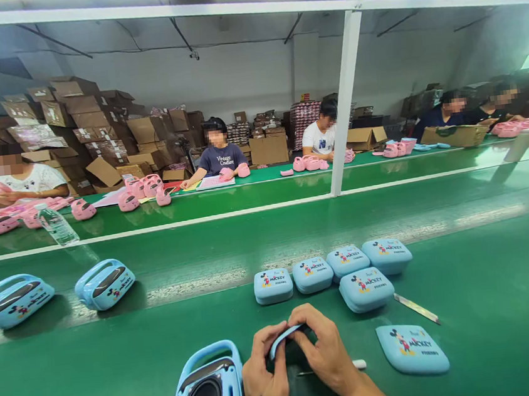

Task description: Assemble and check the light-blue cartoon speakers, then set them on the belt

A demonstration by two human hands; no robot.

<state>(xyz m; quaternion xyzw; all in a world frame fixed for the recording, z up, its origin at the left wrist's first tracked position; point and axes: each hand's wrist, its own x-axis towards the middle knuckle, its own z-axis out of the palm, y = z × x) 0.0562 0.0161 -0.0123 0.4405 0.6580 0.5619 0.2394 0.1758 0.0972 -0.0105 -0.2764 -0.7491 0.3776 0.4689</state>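
**What the view withholds**

The left hand point(265, 380) and right hand point(326, 355) cover most of the thin blue strip point(283, 336) pinched between them; only its upper edge shows. Just left of the left hand, the open speaker shell point(209, 389) is cut off by the bottom edge. Under the right hand a slim tool point(357, 364) shows only its white tip. Far left of the hands, a blue speaker point(8, 302) is clipped by the frame's side. Beyond the hands, the seated workers' faces are blurred, and print on the stacked cartons point(76, 111) is too small to read.
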